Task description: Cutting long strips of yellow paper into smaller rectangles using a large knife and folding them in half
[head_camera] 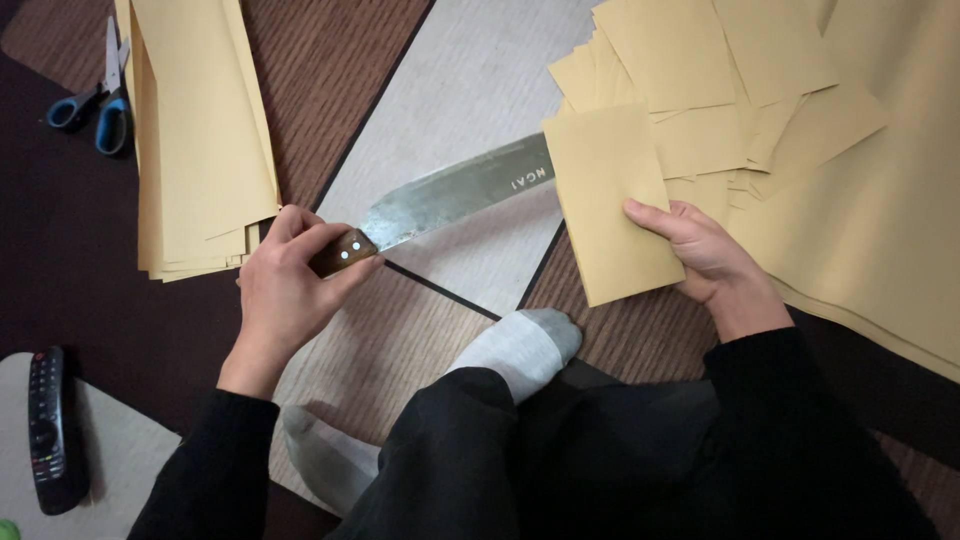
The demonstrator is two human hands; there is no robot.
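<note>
My left hand grips the brown wooden handle of a large steel knife. The blade lies flat over a pale floor mat, pointing up and right. Its tip is hidden under a folded tan paper sheet. My right hand holds that sheet by its right edge, thumb on top. Behind the sheet lies a loose heap of cut tan paper pieces.
A stack of long tan paper sheets lies at the left, with blue-handled scissors beside it. A black remote control rests at the lower left. My crossed legs and grey-socked foot sit in front. Large tan sheets cover the right.
</note>
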